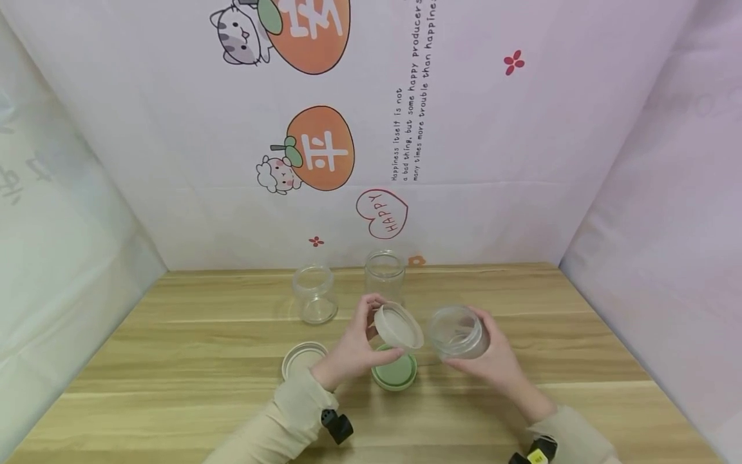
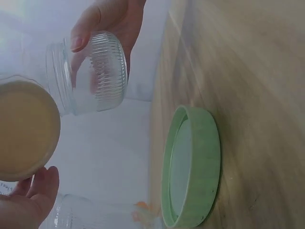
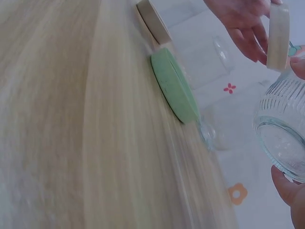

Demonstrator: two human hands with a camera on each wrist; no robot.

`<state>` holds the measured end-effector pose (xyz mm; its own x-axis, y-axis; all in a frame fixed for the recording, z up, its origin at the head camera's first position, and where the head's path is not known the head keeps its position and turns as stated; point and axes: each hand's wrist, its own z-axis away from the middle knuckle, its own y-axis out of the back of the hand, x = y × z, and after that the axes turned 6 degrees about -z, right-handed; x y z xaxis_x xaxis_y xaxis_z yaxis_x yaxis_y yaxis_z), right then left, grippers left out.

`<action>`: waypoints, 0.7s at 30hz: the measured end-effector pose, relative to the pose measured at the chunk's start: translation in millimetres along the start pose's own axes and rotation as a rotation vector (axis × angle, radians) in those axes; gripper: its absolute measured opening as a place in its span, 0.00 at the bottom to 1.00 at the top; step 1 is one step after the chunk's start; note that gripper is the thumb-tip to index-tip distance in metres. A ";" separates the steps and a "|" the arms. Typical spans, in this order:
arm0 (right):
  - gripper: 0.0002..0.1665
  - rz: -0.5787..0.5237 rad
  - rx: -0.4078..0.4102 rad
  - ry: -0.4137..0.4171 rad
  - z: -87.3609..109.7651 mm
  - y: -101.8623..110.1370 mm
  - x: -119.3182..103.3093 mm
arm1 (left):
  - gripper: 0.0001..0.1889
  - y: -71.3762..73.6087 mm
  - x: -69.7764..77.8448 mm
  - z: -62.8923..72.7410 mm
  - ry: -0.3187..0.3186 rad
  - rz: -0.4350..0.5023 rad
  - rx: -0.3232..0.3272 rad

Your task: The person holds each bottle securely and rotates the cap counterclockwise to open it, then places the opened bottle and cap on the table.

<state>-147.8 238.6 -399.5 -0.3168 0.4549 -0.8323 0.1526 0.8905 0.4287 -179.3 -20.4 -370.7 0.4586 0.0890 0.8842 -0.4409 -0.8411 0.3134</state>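
My left hand [image 1: 361, 341] pinches a cream-coloured jar lid [image 1: 399, 326] by its edge, thumb below and fingers above, its hollow side turned toward the jar in the head view. My right hand [image 1: 491, 356] grips a clear ribbed glass jar [image 1: 458, 332], tilted with its mouth toward the lid. In the right wrist view the lid [image 3: 278, 37] is close to the mouth end of the jar [image 3: 283, 124]; whether they touch I cannot tell. Below the left hand a green lid [image 1: 395, 370] lies on the table, hollow side up.
Another cream lid [image 1: 303, 358] lies on the wooden table [image 1: 191, 367], partly behind the left forearm. Two clear glass jars stand toward the back: one jar [image 1: 316, 298] at left, and a taller jar [image 1: 385, 274] behind the left hand. Printed cloth [image 1: 464, 193] walls the back and sides.
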 end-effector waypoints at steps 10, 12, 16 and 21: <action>0.52 0.026 0.059 -0.008 -3.9 29.7 7.8 | 0.42 -19.5 -0.1 -8.0 0.074 -0.106 -0.040; 0.52 0.023 0.075 -0.005 -5.4 35.8 9.6 | 0.43 -25.2 -1.3 -10.2 0.086 -0.131 -0.043; 0.52 0.032 0.116 -0.006 -6.5 47.3 14.5 | 0.43 -37.1 -3.1 -14.4 0.102 -0.155 -0.052; 0.51 0.053 0.169 -0.031 -8.5 59.0 19.6 | 0.43 -53.3 -5.5 -22.5 0.099 -0.177 -0.055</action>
<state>-153.0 300.0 -387.5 -0.2754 0.4987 -0.8218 0.3241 0.8530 0.4091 -175.7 35.9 -384.5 0.4558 0.2875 0.8424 -0.4024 -0.7775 0.4832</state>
